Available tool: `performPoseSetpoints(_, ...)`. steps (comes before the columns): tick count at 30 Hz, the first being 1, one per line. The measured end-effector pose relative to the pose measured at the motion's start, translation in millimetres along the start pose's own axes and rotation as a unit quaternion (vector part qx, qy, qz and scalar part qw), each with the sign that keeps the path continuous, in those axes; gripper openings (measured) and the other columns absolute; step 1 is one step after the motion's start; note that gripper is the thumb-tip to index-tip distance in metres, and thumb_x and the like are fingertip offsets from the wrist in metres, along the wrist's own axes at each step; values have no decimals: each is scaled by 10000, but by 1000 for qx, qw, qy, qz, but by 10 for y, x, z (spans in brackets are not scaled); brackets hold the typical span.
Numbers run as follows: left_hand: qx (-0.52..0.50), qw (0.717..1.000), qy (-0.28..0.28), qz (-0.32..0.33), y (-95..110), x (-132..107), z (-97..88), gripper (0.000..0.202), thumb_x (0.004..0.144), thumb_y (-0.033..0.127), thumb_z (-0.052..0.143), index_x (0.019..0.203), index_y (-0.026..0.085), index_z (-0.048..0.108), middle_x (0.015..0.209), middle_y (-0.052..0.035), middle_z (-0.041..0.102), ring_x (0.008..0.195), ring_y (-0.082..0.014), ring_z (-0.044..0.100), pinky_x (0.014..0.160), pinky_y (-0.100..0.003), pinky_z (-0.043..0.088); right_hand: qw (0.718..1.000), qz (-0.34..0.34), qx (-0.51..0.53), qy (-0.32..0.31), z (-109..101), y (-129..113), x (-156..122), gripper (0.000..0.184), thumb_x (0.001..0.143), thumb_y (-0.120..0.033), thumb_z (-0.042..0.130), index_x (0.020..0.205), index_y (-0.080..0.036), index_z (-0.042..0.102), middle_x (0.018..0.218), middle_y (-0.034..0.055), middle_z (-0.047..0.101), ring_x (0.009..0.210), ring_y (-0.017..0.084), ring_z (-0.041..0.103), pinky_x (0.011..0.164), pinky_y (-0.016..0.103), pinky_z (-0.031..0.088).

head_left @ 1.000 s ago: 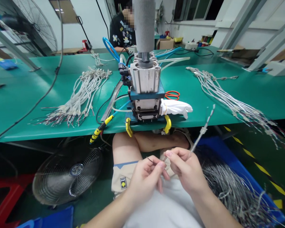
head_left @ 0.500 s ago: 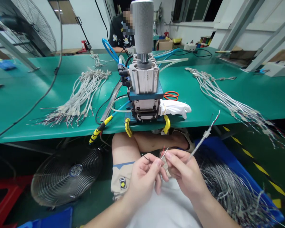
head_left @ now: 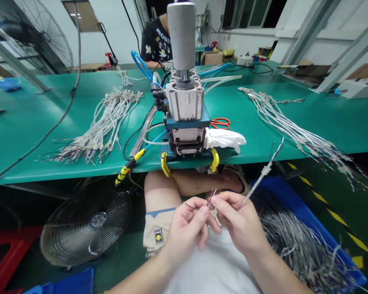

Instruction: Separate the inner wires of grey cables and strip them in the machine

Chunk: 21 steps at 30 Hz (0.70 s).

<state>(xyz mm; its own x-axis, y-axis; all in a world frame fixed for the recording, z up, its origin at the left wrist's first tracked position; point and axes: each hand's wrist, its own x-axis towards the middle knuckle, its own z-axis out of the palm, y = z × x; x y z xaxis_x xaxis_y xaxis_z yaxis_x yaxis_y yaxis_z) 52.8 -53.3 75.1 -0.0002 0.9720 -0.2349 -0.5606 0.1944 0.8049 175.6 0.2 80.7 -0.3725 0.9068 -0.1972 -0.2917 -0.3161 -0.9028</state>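
**Wire ends now up between your fingertips**

Since the last frame your hands have barely shifted; the red and dark wire tips now stick up a bit higher between your thumbs, and the cable's far end sits about where it was.

Your left hand (head_left: 187, 226) is pinched narrow, thumb and forefinger closed on a thin dark wire end that loops out to its left. Your right hand (head_left: 237, 222) is also pinched shut, holding the grey cable (head_left: 261, 176) near its stripped end; the cable runs up and away to the right of that hand, with a pale connector part way along and loose red/white tips at the top.

Both hands touch at the fingertips, low over your lap, just below the green bench (head_left: 33, 122) edge.

Straight ahead of your hands, above them: the pneumatic press (head_left: 185, 112) clamped at the bench edge, white glove (head_left: 225, 139) beside it. Right of your right hand, close: blue bin (head_left: 297, 204) full of grey cables. Up left of your left hand: finished cable bundle (head_left: 101, 126) on the bench. Down left: floor fan (head_left: 86, 222).
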Motion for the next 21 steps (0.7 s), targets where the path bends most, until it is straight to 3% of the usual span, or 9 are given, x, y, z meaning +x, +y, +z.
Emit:
performPoseSetpoints(6,1,1000,10,11,5,-11,0,240,863,370,644,864,174,505,644,-32,722,271,-36,461,305,-113,252,1000,-20,-14,-10,8,-13,-21,200,806,-337,743,707,-163,724,406,-76,420,392,55,250,395,213,179)
performPoseSetpoints(11,41,998,52,14,67,12,39,235,815,311,686,763,161,513,657,-40,704,418,-79,551,391,-157,384,999,-38,-11,-19,39,-51,-13,196,817,-312,727,698,-157,714,477,-43,514,400,53,294,391,210,211)
performPoseSetpoints(17,69,991,103,40,108,28,78,186,778,259,701,731,149,559,572,-2,651,393,-21,350,397,-147,259,998,-42,-38,9,14,1,0,168,808,-324,743,753,-166,750,463,-60,452,412,55,270,385,205,206)
performPoseSetpoints(21,85,988,121,53,132,23,100,175,760,248,700,708,165,555,544,24,613,394,-33,333,401,-168,254,998,-38,-52,21,9,25,12,197,782,-358,759,798,-163,781,437,-62,415,402,63,246,371,216,192)
